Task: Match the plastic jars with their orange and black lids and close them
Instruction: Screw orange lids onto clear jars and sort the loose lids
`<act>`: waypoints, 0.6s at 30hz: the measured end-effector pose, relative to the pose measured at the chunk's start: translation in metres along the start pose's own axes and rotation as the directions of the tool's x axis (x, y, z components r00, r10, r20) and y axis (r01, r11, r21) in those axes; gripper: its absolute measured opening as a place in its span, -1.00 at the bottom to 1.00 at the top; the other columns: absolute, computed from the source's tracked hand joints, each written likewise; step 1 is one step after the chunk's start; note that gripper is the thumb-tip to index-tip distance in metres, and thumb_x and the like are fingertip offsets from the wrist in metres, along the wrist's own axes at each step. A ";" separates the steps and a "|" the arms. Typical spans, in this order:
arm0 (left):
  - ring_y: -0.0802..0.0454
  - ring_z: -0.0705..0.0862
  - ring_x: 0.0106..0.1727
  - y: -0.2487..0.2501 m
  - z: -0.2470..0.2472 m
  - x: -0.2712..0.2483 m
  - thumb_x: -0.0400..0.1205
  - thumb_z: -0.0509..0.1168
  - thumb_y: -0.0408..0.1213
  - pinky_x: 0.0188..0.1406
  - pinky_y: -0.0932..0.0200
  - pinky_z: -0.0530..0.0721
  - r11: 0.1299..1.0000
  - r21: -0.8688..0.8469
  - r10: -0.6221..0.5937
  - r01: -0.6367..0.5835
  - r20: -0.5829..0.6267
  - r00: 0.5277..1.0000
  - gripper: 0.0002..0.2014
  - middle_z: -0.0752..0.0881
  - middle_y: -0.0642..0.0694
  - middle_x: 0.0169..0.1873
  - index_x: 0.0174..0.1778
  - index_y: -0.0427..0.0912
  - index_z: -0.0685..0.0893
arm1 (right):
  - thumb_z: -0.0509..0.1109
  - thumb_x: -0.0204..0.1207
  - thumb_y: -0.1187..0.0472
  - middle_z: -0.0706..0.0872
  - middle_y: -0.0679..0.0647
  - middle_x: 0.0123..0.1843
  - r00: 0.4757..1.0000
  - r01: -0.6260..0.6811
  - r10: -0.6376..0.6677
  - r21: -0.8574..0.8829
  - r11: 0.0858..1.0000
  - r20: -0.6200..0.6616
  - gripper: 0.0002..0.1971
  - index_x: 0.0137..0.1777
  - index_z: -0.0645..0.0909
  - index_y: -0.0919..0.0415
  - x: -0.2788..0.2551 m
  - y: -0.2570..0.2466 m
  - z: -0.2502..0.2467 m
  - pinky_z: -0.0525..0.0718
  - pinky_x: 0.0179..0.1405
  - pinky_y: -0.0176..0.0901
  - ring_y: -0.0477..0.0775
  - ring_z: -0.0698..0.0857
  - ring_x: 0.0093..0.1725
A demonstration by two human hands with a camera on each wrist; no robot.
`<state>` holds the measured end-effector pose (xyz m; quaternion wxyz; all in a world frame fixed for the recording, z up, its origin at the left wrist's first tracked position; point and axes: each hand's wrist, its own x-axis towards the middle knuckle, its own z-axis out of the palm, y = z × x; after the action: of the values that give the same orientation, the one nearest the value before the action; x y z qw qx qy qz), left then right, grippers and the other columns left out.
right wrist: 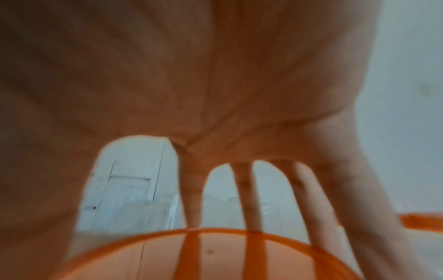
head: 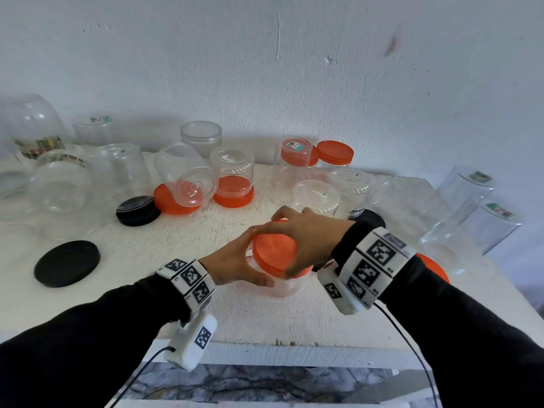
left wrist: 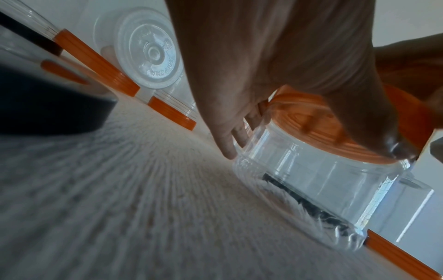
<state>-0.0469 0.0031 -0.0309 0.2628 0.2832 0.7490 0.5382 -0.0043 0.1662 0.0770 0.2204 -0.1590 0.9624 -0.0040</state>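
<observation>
Orange lid [head: 275,251] sits atop the short clear jar [head: 284,285], right hand [head: 306,237] clasping its rim from above while left hand [head: 235,265] wraps the jar's left wall.

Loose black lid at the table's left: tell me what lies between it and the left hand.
Nothing. In the head view, bare white table separates the loose black lid from the left hand, which holds the short clear jar.

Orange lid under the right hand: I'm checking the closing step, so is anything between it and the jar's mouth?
Nothing visible: the orange lid already sits on the clear jar, gripped by the right hand; the left hand holds the jar.
</observation>
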 end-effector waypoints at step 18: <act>0.15 0.43 0.44 -0.001 -0.001 -0.001 0.00 0.67 0.03 0.46 -0.08 0.42 1.000 -0.001 -0.019 0.019 0.006 1.000 0.17 0.46 0.08 0.39 0.50 0.09 0.19 | 0.28 0.31 -0.45 0.31 0.13 0.50 0.981 -0.141 0.129 -0.072 0.987 -0.148 -0.04 0.62 0.04 -0.04 0.004 -0.009 0.006 0.48 0.21 0.08 0.26 0.45 0.39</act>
<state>-0.0473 0.0013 -0.0318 0.2703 0.2773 0.7506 0.5354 -0.0027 0.1572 0.0707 0.1439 -0.1016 0.9836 0.0389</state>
